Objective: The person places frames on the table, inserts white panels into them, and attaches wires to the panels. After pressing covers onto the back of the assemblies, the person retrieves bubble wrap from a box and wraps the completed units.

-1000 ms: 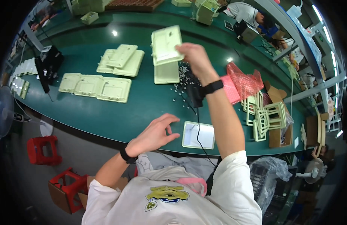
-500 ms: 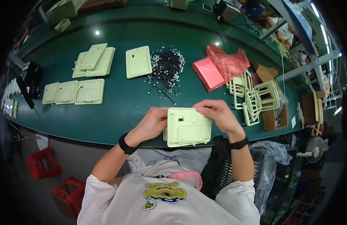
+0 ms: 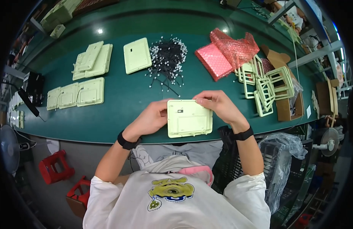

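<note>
A pale green plastic panel [image 3: 192,128], squarish with rounded corners and a small rectangular slot near its upper left, is held upright-tilted above the table's near edge. My right hand [image 3: 219,108] pinches its top right corner, thumb in front and the other fingers at the edge or behind. At the panel's left edge my left hand [image 3: 150,117] is closed, its fingertips partly hidden behind the plastic. Beyond my hands lies a pile of short black cables [image 3: 168,57] with white ends. Next to that pile rests a single flat green panel [image 3: 137,56].
On the left of the green table [image 3: 119,95] are stacked panels [image 3: 94,59] and a row of panels with cables [image 3: 75,93]. To the right lie red bubble wrap [image 3: 233,49], pale green frames [image 3: 266,89] and a cardboard box [image 3: 289,108]. Red stools [image 3: 56,168] stand lower left.
My viewpoint has shifted slightly. Both hands still hold the panel, which sits a little higher in the picture; the pale layer showing behind its lower left edge is no longer visible.
</note>
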### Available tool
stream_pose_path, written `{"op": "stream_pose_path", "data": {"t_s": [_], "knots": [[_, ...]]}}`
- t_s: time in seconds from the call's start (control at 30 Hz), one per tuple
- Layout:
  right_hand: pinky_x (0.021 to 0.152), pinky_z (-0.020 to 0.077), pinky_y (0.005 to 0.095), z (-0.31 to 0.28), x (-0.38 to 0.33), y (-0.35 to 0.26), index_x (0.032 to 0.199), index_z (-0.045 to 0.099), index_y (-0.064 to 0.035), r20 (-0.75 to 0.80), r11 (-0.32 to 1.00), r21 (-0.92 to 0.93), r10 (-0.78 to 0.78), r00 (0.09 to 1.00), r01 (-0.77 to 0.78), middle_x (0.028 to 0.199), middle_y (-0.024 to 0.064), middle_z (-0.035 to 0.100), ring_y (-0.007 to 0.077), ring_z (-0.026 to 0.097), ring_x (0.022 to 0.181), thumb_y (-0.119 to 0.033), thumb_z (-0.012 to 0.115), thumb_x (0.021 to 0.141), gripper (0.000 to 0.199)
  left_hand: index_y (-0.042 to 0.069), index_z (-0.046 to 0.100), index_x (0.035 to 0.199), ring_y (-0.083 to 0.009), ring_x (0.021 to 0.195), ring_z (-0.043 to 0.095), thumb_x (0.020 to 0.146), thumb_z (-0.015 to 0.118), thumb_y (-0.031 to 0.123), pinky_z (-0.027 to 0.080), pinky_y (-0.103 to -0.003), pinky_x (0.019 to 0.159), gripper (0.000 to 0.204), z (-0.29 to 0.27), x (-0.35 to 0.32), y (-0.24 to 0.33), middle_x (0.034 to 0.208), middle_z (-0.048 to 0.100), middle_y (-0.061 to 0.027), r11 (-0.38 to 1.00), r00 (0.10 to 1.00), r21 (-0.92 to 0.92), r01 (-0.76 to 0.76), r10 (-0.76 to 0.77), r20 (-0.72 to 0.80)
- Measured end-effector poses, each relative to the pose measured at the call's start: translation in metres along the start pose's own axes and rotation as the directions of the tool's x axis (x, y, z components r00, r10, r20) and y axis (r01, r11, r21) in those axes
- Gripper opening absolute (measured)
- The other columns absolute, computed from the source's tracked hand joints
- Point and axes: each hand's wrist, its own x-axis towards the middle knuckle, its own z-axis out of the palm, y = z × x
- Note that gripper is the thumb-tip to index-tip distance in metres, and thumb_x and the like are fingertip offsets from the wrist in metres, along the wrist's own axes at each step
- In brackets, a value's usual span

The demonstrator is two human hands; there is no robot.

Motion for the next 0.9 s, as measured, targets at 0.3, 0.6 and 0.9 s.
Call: {"op": "stream_pose_path", "data": {"t_s": [0.3, 0.6, 0.9], "knots": [[0.088, 0.0564, 0.0366, 0.016, 0.001, 0.020, 0.112, 0.079, 0.0014, -0.090, 0.843, -0.537, -0.048, 0.995, -0.008, 0.109, 0.0111, 0.078, 0.0230, 0.072, 0.100, -0.021, 0.074, 0.100, 0.026, 0.001, 0.053, 0.147, -0.0349, 0.129, 0.058, 0.081, 0.090, 0.014, 0.051, -0.044, 0.109, 0.077, 0.001, -0.035, 0.011, 0.161, 0.047, -0.0164, 0.668, 0.969, 0.703, -0.244, 0.191, 0.156], [0.117, 0.0463, 0.0500, 0.028, -0.056, 0.011, 0.149, 0.057, -0.0079, 0.162, 0.353, -0.899, -0.279, 0.946, 0.258, 0.159, 0.0174, 0.050, 0.0425, 0.047, 0.146, -0.022, 0.090, 0.082, 0.076, -0.007, 0.055, 0.139, -0.0396, 0.132, 0.053, 0.068, 0.096, 0.015, 0.049, -0.047, 0.113, 0.085, 0.016, -0.038, 0.008, 0.157, 0.049, -0.0212, 0.627, 0.978, 0.753, -0.202, 0.173, 0.118], [0.121, 0.0455, 0.0503, 0.019, -0.051, 0.019, 0.155, 0.050, -0.0115, 0.233, 0.446, -0.841, -0.213, 0.949, 0.306, 0.165, 0.0176, 0.042, 0.0424, 0.045, 0.150, -0.012, 0.095, 0.072, 0.094, -0.009, 0.056, 0.138, -0.0390, 0.130, 0.056, 0.067, 0.096, 0.013, 0.052, -0.045, 0.111, 0.084, 0.018, -0.030, 0.012, 0.154, 0.052, -0.0221, 0.582, 0.981, 0.791, -0.191, 0.150, 0.127]]}}
